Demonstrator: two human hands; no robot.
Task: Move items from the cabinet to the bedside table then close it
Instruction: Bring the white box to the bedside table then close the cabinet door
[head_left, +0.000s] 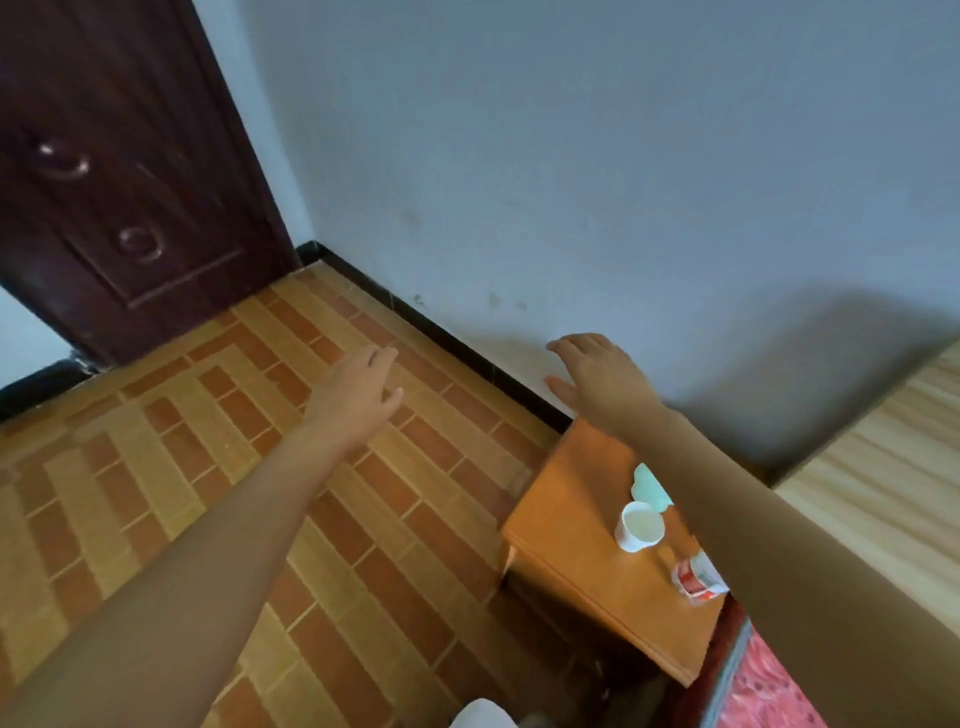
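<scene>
Both arms reach forward over a brick-patterned floor (218, 467), each hand holding nothing: the left hand (358, 395) hangs above the tiles with fingers straight and relaxed, and the right hand (597, 379) is spread wide, palm down, above the far corner of the desk (566, 499) that stands against the pale wall (571, 156). Three items already sit on the orange wooden top, near its right side and close to one another: a white cup (639, 526) standing upright with its mouth open to the camera, a pale green object (649, 486) just behind it, and a red-and-white container (698, 574) nearer the viewer; the last two are partly hidden by the right forearm, so what they are cannot be told. Their grouping toward the bed side of the top suggests they were set down within easy reach, leaving the wall-side half bare. A light wood panel (883, 467) rises at right, possibly a headboard or the side of the cabinet, though the frame does not show which, and no open cabinet door is visible. A dark door (119, 182) fills the upper left, and red patterned fabric (769, 686) shows at the bottom right. With both hands free and items already on the desk, the transfer appears well along or complete; the likely remaining step is another trip to the cabinet or closing it.
</scene>
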